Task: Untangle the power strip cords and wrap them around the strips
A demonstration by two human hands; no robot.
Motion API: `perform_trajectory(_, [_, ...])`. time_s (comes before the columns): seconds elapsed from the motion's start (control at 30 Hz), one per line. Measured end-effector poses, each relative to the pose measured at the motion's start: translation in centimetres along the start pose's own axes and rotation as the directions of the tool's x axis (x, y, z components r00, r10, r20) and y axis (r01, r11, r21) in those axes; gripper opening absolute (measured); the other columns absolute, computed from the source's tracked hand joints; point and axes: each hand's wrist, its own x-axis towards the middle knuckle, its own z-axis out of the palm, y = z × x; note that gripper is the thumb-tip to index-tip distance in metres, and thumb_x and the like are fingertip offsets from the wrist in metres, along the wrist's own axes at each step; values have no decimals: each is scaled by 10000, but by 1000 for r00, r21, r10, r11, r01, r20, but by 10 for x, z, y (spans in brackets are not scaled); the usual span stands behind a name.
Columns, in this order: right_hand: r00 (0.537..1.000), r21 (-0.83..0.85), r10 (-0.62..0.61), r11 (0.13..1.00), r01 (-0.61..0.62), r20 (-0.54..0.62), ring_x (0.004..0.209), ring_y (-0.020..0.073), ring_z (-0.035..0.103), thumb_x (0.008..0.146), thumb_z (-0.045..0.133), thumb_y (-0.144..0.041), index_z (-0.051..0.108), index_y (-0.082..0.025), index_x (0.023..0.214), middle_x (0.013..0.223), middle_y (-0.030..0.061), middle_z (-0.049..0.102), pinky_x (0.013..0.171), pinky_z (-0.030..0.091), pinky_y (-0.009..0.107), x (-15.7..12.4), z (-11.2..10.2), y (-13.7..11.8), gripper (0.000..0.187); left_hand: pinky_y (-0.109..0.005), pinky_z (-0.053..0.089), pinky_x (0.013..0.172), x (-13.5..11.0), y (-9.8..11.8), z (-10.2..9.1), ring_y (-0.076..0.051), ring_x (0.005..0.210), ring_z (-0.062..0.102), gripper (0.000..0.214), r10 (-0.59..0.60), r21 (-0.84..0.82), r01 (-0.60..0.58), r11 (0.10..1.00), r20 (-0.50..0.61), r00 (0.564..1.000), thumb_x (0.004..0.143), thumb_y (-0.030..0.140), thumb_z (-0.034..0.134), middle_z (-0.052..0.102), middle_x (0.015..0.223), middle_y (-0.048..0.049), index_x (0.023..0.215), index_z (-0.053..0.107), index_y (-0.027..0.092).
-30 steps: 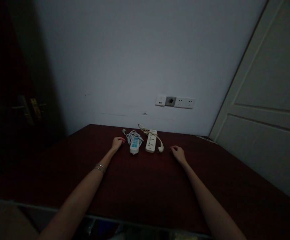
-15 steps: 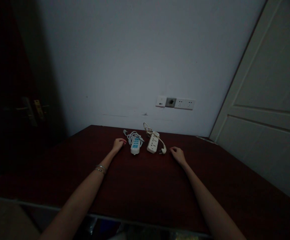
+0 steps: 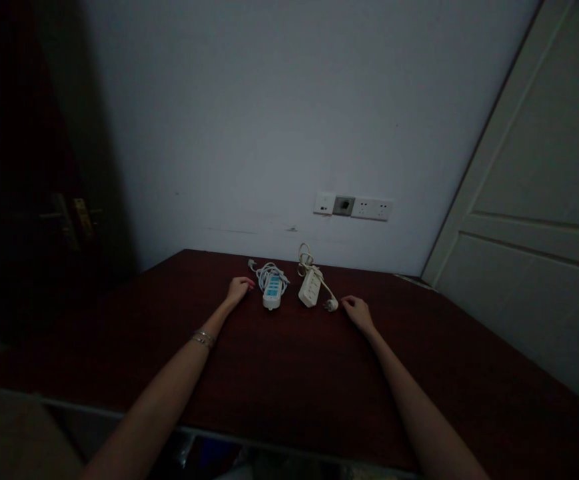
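A white power strip with blue socket panels lies on the dark red-brown table, its grey-white cord bundled over its far end. My left hand rests just left of it, fingers loosely curled and apart from it. To the right lies a cream power strip, which looks tilted. Its cord is looped and tied at the far end, and its plug points toward the front. Close to that plug, my right hand rests with fingers curled together. Nothing shows in either hand.
The table meets a pale wall with wall sockets above its back edge. A white panelled door borders the right side. On the left stands a dark door with a handle. Blurred items sit below the front edge.
The cream power strip has tipped and shifted slightly right, with its cord loop and plug moving right too. Both hands stay nearly where they were; the view shifts a little.
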Motion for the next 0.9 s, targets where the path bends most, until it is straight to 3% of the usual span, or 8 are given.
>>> perform_trajectory(0.2, [1000,3,-15,1000,15,2,797,196,626,729,499,-236,702,-167,802,843,67,694,756,438,263,-1,-1,-1,227,-182,425,532,-5,5,-1,-110,588,573,281,-24,-24,22,999,-59,998,629,47,404,662,671,-56,711,664,116])
perform_trajectory(0.57, [1000,-20,-28,999,28,9,786,196,626,737,473,-244,695,-153,826,840,78,691,736,435,261,1,2,3,256,-186,445,499,-1,1,0,-120,616,589,307,-90,-94,73,993,-189,978,736,137,426,638,773,-80,993,585,86])
perform_trajectory(0.9, [998,-43,-54,998,54,14,806,204,631,754,451,-268,692,-133,859,871,93,691,736,437,265,2,4,6,296,-177,442,501,1,-3,2,-116,610,599,249,-88,-71,76,995,-186,979,739,137,479,627,753,-60,955,599,106])
